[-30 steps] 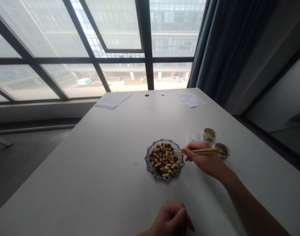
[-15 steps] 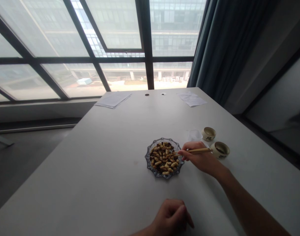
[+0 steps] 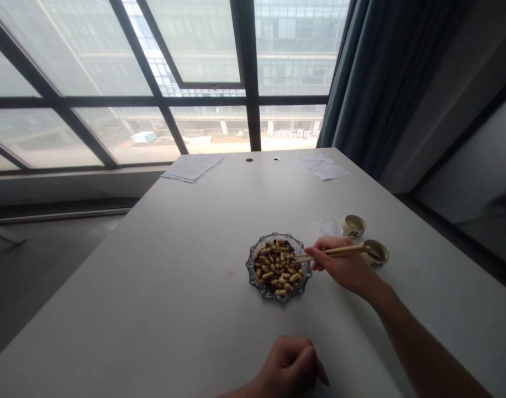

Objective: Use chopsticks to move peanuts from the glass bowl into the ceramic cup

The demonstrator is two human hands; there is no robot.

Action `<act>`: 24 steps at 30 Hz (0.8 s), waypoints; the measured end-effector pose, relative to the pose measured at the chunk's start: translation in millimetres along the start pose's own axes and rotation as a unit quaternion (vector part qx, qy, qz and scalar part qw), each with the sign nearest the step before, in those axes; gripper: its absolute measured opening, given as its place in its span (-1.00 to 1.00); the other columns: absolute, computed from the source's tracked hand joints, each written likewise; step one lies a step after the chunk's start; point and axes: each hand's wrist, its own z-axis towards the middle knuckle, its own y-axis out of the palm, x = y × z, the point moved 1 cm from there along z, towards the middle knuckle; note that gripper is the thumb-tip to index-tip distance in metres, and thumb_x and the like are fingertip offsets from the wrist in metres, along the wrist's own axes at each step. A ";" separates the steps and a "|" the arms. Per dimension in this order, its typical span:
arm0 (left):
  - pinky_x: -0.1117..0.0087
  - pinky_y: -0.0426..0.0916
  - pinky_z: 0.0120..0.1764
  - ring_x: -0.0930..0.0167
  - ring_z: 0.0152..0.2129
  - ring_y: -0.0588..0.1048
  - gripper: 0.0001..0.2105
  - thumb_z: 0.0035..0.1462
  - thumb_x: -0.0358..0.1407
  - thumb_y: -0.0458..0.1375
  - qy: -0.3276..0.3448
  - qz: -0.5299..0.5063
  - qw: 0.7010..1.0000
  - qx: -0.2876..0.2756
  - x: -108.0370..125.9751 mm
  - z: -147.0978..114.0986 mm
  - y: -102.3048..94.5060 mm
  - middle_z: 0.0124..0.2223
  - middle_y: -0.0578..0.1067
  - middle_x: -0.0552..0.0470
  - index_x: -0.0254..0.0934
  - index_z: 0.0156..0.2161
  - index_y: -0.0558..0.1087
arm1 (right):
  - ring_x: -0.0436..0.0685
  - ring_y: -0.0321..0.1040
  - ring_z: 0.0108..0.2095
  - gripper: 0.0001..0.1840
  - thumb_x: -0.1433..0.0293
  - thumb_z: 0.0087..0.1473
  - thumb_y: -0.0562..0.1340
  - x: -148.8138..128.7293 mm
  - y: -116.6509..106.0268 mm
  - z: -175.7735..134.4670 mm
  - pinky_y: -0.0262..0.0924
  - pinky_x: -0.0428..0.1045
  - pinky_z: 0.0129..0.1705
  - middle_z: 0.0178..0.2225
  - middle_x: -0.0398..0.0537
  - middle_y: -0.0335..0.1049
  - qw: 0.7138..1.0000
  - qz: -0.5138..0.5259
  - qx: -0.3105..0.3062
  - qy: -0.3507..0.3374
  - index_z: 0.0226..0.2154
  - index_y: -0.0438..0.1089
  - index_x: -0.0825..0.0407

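A scalloped glass bowl [image 3: 261, 289] full of peanuts in their shells [image 3: 282, 271], with darker bits among them, stands on the white table. My right hand [image 3: 336, 260] is closed around a pair of wooden chopsticks [image 3: 344, 250] at the bowl's right rim. Their tips reach over the peanuts and look slightly apart; whether they touch a peanut I cannot tell. Nearer to me, my left hand [image 3: 290, 362] rests on the table below the bowl, its fingers curled in and nothing seen in them.
Beyond my right hand are a clear plastic container [image 3: 330, 227] and two beige cups, a farther cup [image 3: 354, 225] and a nearer cup [image 3: 378, 254] partly behind the chopsticks. Papers [image 3: 193, 167] lie at the far left, another sheet [image 3: 324, 166] at the far right.
The chopsticks have tilted a little and their two sticks now show more separately. My right hand has shifted only slightly; my left hand stays put.
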 end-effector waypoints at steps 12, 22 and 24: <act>0.45 0.11 -0.53 0.48 -0.67 0.27 -0.10 0.17 0.42 -0.07 0.000 -0.006 1.000 -0.001 0.2 -1.0 0.3 -0.64 0.27 0.04 -0.46 -0.43 0.68 | 0.11 0.58 -0.46 -0.65 0.22 0.28 0.27 3.0 9.9 1.4 0.36 -0.08 -0.34 -0.53 -0.10 0.58 0.999 -0.015 -0.034 0.020 -0.50 0.48 0.01; 0.45 0.10 -0.53 0.48 -0.67 0.26 -0.11 0.12 0.46 -0.06 -0.013 -0.009 1.000 0.003 1.2 0.6 1.5 -0.65 0.27 0.04 -0.42 -0.47 0.65 | 0.11 0.56 -0.49 -0.54 0.18 0.32 0.23 3.5 10.8 1.7 0.34 -0.07 -0.38 -0.56 -0.12 0.57 0.999 -0.035 -0.014 -0.007 -0.58 0.42 -0.01; 0.45 0.11 -0.52 0.48 -0.66 0.26 -0.12 0.11 0.46 -0.05 -0.013 -0.006 1.000 0.003 2.5 0.4 1.3 -0.64 0.27 0.05 -0.41 -0.47 0.65 | 0.11 0.56 -0.48 -0.54 0.16 0.31 0.24 -1.7 5.7 -0.1 0.35 -0.06 -0.38 -0.54 -0.11 0.58 0.999 -0.035 -0.012 -0.001 -0.57 0.45 -0.01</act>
